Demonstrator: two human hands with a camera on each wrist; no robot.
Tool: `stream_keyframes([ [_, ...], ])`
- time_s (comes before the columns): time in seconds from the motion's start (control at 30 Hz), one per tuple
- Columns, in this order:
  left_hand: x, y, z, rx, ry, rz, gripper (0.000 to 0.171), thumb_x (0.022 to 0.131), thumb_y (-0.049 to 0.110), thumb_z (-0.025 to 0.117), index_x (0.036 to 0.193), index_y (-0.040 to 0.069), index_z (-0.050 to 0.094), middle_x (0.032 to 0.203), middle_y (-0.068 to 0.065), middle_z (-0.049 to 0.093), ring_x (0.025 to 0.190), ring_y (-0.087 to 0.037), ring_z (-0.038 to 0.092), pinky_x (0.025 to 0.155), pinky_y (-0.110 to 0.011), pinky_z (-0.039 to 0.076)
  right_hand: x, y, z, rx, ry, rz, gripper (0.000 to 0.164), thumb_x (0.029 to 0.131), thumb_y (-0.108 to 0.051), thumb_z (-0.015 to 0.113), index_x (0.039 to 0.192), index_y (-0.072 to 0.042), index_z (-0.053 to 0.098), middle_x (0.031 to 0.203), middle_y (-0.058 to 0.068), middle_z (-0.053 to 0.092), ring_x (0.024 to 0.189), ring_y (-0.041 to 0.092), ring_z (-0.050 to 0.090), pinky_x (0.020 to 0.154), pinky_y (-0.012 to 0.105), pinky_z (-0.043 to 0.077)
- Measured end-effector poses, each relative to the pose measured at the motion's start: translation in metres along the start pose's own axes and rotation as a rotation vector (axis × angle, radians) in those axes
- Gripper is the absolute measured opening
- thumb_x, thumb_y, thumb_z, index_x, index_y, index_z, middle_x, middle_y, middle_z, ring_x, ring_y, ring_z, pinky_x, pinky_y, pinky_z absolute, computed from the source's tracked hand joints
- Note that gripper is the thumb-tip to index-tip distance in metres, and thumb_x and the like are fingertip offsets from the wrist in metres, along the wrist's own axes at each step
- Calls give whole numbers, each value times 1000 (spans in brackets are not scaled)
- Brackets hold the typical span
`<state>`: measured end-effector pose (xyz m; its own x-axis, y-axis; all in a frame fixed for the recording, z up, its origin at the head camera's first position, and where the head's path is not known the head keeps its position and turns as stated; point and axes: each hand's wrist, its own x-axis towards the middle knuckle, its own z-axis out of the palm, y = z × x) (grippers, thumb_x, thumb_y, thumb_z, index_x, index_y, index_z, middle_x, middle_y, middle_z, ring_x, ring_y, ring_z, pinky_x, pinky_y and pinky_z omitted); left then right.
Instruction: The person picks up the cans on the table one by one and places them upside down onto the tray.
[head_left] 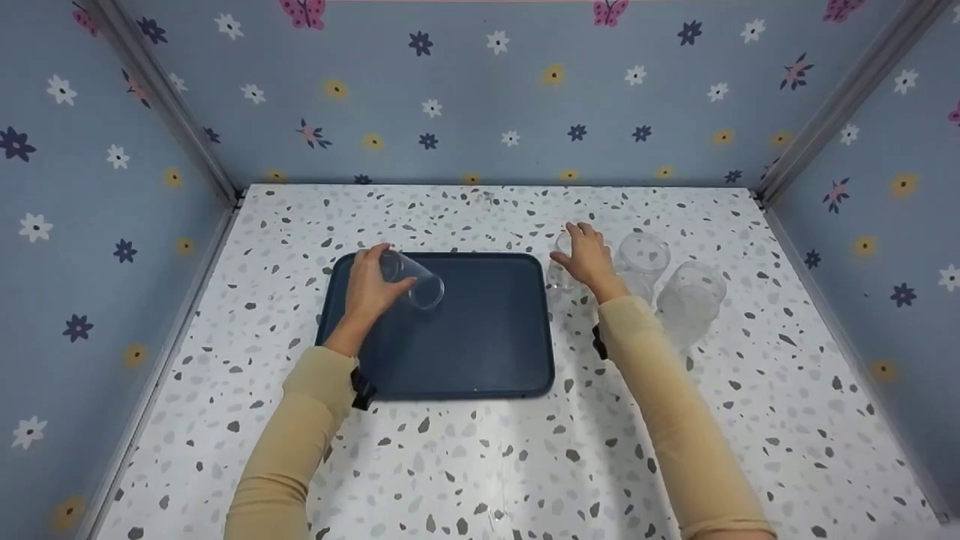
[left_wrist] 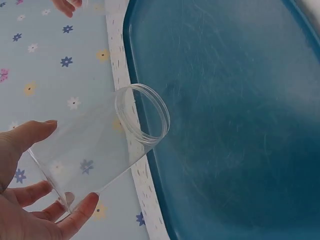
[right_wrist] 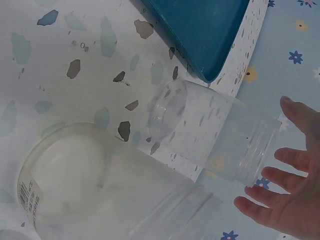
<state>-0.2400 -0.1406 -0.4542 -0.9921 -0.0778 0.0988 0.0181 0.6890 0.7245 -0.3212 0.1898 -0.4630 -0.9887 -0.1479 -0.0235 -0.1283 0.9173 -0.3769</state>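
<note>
Dark blue rounded-corner tray: lies flat on the white speckled bench; I give every place from this tray, as my head view shows it.
Left hand: over the tray's far left part; I see its thumb and fingers gripping a clear cylindrical plastic jar.
Held jar: tilted over the far left part of the tray, its ringed round end turned toward the tray, the fingers about the opposite end; I cannot tell whether it touches the tray.
Right hand: right of the tray, near its far right corner, thumb and fingers spread wide about the ringed upper end of a second clear plastic jar; I cannot tell whether any fingertip touches it.
Second jar: stands upright on the bench, just beside the tray's far right corner.
Other jars: farther right of the tray I see a third clear round jar and a fourth clear round jar; my right wrist view shows a small barcode label on one jar.
Backdrop: blue flowered wall beyond the tray's far edge.
</note>
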Motion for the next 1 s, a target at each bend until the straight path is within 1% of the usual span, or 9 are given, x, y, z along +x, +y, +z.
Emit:
stream_keyframes([
  [0.1, 5, 0, -6, 57, -20, -5, 69, 74, 21, 72, 130, -4, 39, 126, -26, 35, 115, -38, 36, 93, -46, 33, 2, 0, -1, -7, -8, -8, 60, 87, -29, 57, 135, 0, 33, 134, 23, 31, 120, 40, 31, 92, 52, 31],
  [0.3, 15, 1, -17, 156, -21, -19, 70, 73, 20, 73, 130, -4, 38, 120, -25, 38, 107, -37, 40, 88, -46, 37, 6, 2, -2, -25, -13, -20, 53, 87, -22, 58, 131, 1, 39, 130, 25, 37, 117, 39, 35, 95, 46, 32],
  [0.43, 20, 1, -23, 208, -32, -52, 71, 74, 21, 72, 131, -2, 37, 121, -24, 38, 108, -37, 39, 85, -53, 36, 8, 2, -3, -37, -22, -28, 50, 87, -20, 58, 129, 1, 43, 128, 25, 39, 116, 39, 37, 95, 45, 33],
  [0.57, 24, -1, -28, 222, -45, -68, 70, 75, 19, 71, 131, -3, 36, 122, -26, 35, 110, -41, 37, 83, -56, 37, 8, 0, -4, -41, -33, -31, 50, 86, -19, 60, 128, 0, 44, 127, 24, 40, 114, 39, 40, 91, 45, 37],
  [0.7, 28, -3, -32, 234, -36, -72, 68, 75, 17, 71, 130, -4, 38, 120, -28, 36, 110, -43, 37, 83, -53, 39, 10, -2, -7, -58, -37, -44, 49, 84, -19, 62, 126, 1, 46, 124, 25, 43, 109, 39, 44, 88, 45, 40],
  [0.83, 33, -5, -35, 245, -27, -89, 66, 74, 16, 71, 129, -5, 39, 119, -28, 37, 108, -43, 38, 83, -52, 39, 12, -3, -9, -84, -50, -42, 49, 82, -18, 64, 123, 3, 48, 119, 25, 47, 105, 38, 48, 88, 44, 40],
  [1.0, 38, -12, -36, 259, -34, -133, 68, 75, 16, 70, 131, -4, 36, 121, -28, 36, 109, -42, 37, 84, -52, 39, 14, -5, -10, -91, -73, -28, 49, 81, -18, 66, 122, 3, 50, 117, 24, 50, 105, 36, 48, 89, 43, 39],
])
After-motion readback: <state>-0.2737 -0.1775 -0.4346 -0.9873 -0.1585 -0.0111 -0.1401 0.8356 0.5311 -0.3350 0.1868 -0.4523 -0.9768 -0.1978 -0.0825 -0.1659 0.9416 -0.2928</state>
